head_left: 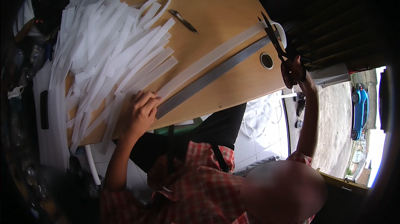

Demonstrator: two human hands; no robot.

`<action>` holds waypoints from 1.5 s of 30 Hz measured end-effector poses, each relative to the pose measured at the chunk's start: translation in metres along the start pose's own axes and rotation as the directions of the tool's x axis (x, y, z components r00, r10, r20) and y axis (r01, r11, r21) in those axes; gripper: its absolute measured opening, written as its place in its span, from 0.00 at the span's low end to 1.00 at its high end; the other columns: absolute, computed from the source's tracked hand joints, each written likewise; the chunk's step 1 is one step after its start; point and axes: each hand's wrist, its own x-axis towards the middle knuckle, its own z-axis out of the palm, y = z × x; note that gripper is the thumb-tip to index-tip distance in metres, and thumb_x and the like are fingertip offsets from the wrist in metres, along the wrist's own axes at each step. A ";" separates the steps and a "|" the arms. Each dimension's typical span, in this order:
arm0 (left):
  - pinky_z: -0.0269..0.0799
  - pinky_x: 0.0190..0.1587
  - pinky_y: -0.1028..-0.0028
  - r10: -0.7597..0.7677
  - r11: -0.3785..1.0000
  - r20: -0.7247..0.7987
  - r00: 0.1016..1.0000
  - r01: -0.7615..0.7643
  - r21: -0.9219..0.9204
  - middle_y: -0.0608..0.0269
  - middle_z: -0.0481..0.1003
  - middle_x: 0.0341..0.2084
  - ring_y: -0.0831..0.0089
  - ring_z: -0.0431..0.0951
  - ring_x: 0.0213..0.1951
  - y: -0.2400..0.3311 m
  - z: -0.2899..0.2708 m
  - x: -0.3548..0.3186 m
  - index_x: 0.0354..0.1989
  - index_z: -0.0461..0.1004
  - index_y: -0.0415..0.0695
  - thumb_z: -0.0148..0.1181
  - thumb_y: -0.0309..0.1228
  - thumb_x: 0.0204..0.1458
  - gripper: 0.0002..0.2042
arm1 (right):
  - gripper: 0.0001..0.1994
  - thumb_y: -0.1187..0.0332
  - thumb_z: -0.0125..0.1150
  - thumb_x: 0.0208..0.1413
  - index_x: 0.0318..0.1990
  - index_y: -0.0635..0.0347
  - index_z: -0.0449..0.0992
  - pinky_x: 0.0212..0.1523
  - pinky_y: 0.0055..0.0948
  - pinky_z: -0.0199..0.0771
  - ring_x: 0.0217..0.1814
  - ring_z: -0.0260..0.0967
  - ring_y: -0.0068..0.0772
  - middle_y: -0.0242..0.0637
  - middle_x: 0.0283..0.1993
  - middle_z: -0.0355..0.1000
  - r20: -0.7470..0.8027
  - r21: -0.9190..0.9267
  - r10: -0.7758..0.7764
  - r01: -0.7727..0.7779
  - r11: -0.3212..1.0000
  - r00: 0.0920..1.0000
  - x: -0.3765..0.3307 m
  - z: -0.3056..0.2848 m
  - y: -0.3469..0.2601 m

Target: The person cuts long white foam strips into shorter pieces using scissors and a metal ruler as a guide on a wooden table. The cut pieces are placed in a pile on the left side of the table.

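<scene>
A long white foam strip (212, 59) lies slantwise over the wooden table. My left hand (143, 109) is closed, its fingertips gripping the strip's near end. At the far right edge my right hand (295, 73) is wrapped around the handles of dark scissors (273, 36). Their blades point away from me and cross the strip close to where it curls over the table edge; whether they touch it I cannot tell. Alongside the strip, a little nearer to me, rests a grey metal ruler (216, 73), not held by either hand.
Many cut white strips (108, 44) are heaped on the table's left side, some overhanging the front edge. A pen (184, 21) lies near the back of the wooden table (225, 7). A round hole (266, 61) sits near its right edge. White strips (260, 117) pile on the floor.
</scene>
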 end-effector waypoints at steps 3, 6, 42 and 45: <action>0.71 0.48 0.59 -0.026 1.000 0.026 0.999 0.026 0.007 0.57 0.76 0.36 0.56 0.77 0.43 0.004 -0.001 0.003 0.36 0.77 0.37 0.60 0.14 0.47 0.08 | 0.41 0.22 0.33 0.57 0.25 0.55 0.69 0.17 0.20 0.51 0.13 0.58 0.17 0.26 0.15 0.61 -0.015 -0.022 0.044 -0.044 0.999 0.999 0.005 -0.036 0.015; 0.71 0.48 0.59 -0.049 0.999 0.040 0.998 0.049 0.000 0.55 0.76 0.36 0.55 0.77 0.43 0.005 -0.004 0.002 0.35 0.77 0.36 0.60 0.15 0.48 0.07 | 0.40 0.22 0.34 0.57 0.25 0.55 0.70 0.16 0.21 0.50 0.13 0.56 0.17 0.26 0.15 0.62 -0.117 -0.005 0.040 -0.041 0.999 0.992 0.012 -0.048 0.013; 0.72 0.47 0.59 -0.060 0.997 0.035 0.998 0.062 -0.048 0.55 0.74 0.37 0.54 0.76 0.43 0.004 -0.002 0.000 0.39 0.78 0.35 0.61 0.14 0.46 0.11 | 0.32 0.29 0.59 0.53 0.26 0.52 0.67 0.22 0.21 0.56 0.19 0.61 0.17 0.23 0.18 0.58 -0.536 -0.302 -0.270 0.117 0.946 0.800 0.057 -0.107 -0.023; 0.72 0.46 0.59 -0.071 0.996 0.014 0.997 0.071 -0.060 0.55 0.74 0.37 0.54 0.76 0.43 0.002 0.000 -0.005 0.39 0.78 0.35 0.61 0.14 0.46 0.11 | 0.29 0.31 0.57 0.57 0.27 0.49 0.66 0.20 0.19 0.52 0.18 0.55 0.13 0.20 0.19 0.57 -0.467 -0.133 -0.085 0.025 0.991 0.880 0.052 -0.093 -0.005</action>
